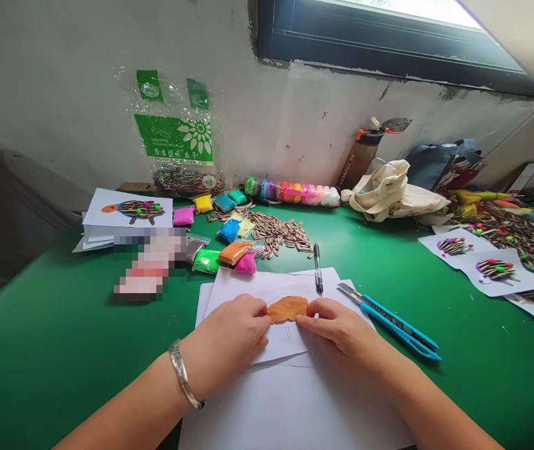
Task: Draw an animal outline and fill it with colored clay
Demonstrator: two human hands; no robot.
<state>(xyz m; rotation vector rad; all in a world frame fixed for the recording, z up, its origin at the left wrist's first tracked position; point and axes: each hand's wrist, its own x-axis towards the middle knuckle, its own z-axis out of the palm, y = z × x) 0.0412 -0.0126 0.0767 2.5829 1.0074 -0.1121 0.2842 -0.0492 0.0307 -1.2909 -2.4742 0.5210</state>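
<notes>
A flattened piece of orange modelling clay (pixel 287 310) lies over a pencil outline on a sheet of white paper (pixel 281 353). My left hand (pixel 232 328) pinches the clay's left edge between thumb and fingers. On the opposite edge, my right hand (pixel 337 325) grips the clay with thumb and index finger. Below the clay, a small drawn oval shows on the paper. More white sheets (pixel 295 406) lie underneath. A black pen (pixel 318 269) rests at the top of the paper, and a blue utility knife (pixel 393 322) lies to the right, its blade end over the sheets.
Bagged coloured clay (pixel 207 260) and a pile of sunflower seeds (pixel 281 232) lie beyond the paper. A finished turtle picture (pixel 129 209) sits at left. Along the wall stand a seed bag (pixel 177 144), a bottle (pixel 361 156) and a cloth bag (pixel 393 194). Hedgehog-like pictures (pixel 496 270) lie at right.
</notes>
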